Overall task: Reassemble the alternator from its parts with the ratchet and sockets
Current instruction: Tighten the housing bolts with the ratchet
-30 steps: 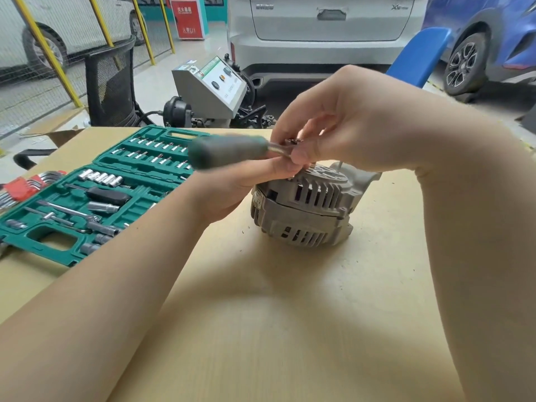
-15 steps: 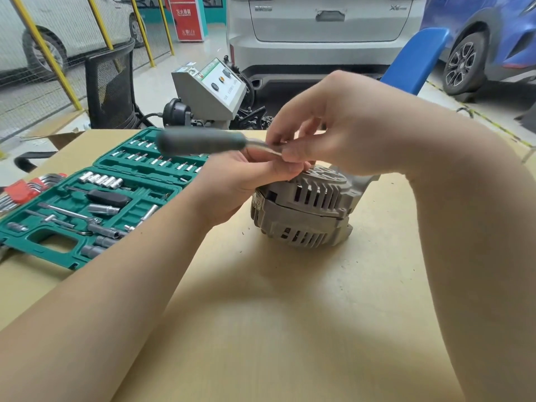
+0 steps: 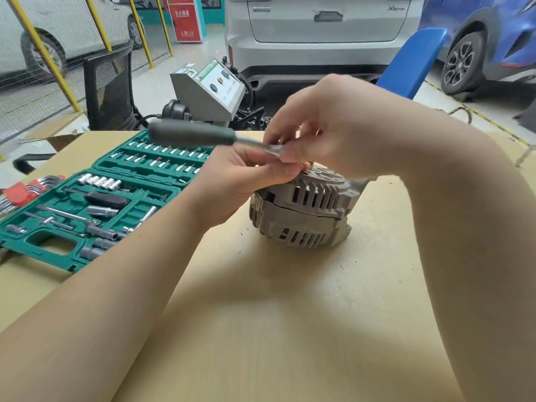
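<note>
Working the ratchet [image 3: 203, 136] at the top of the alternator [image 3: 304, 210] on the worktop [image 3: 261, 329], I judge my right hand [image 3: 333, 126] pinches its head, left hand [image 3: 246, 181] curled beneath steadying; next, seat the socket squarely.

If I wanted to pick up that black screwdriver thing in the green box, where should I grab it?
Grab the black driver handle around its fat middle, reaching down from above. It lies flat in the green tool case, so only its top and sides are free.
</note>
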